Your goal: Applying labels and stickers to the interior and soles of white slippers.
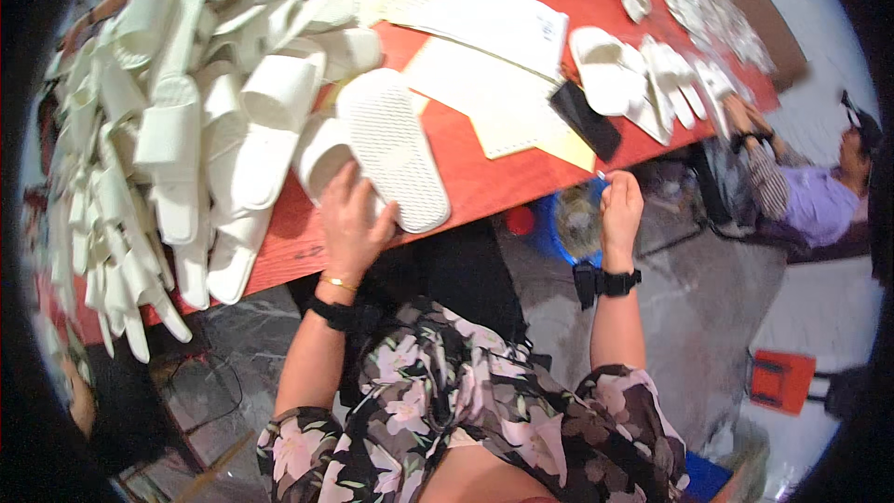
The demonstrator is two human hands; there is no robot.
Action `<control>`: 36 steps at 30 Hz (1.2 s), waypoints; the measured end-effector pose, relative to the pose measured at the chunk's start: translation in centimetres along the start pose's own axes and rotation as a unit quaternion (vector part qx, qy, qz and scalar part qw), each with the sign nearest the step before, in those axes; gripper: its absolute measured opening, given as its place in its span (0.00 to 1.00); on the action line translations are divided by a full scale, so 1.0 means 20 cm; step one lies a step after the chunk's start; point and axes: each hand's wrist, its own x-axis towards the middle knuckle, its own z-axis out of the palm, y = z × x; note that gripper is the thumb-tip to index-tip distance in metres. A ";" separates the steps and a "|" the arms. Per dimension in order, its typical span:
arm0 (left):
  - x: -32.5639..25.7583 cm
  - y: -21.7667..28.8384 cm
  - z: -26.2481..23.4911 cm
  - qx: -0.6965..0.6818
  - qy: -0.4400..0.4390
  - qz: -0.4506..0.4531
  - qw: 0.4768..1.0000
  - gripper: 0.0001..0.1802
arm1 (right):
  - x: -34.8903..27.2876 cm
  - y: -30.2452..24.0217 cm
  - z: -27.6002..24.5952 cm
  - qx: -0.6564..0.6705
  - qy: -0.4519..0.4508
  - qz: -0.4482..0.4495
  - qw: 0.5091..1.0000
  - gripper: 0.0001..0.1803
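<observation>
We note the left hand (pixel 356 224) at the near edge of the red table (pixel 507 182), set low against two white slippers. The upturned slipper (pixel 395 147) lies just ahead and to the right of that hand, patterned sole facing us, its lower end reaching the table edge; the thumb touches this sole near its lower left side. The strapped slipper (pixel 324 151) lies directly ahead, partly covered by its neighbour, with the fingers bent over it. The left hand is half curled and in contact with both; whether it grips or only presses, we cannot tell. We find the right hand (pixel 622 210) well apart, to the right and just off the table edge, clenched, with a small pale piece (pixel 602 176) pinched at the fingertips, too small for us to identify. Just beyond it lies a black flat object (pixel 585 121), with white paper sheets (pixel 480 20) and a yellow sheet (pixel 503 133) farther left. A large slipper heap (pixel 172 130) rises left of the left hand; more white slippers (pixel 601 65) lie past the black object. Below the table edge, near the right hand, we see a blue-rimmed container (pixel 562 237). A co-worker (pixel 824 200) in a purple top sits at far right.
</observation>
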 end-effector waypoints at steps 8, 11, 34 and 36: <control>-0.06 0.04 -0.15 -0.042 0.054 -0.052 0.996 0.23 | -0.33 -0.11 0.66 -0.064 -0.213 -0.163 0.961 0.16; -0.10 0.04 -0.19 -0.021 0.051 -0.082 0.995 0.26 | -0.44 -0.17 0.82 -0.194 -0.234 -0.314 0.899 0.40; -0.14 -0.09 -0.16 0.053 0.043 -0.202 0.977 0.30 | -0.44 -0.11 0.84 0.402 -0.352 0.165 0.829 0.36; -0.09 -0.12 -0.16 0.023 0.078 -0.189 0.979 0.26 | -0.42 -0.11 0.84 0.491 -0.368 0.271 0.741 0.34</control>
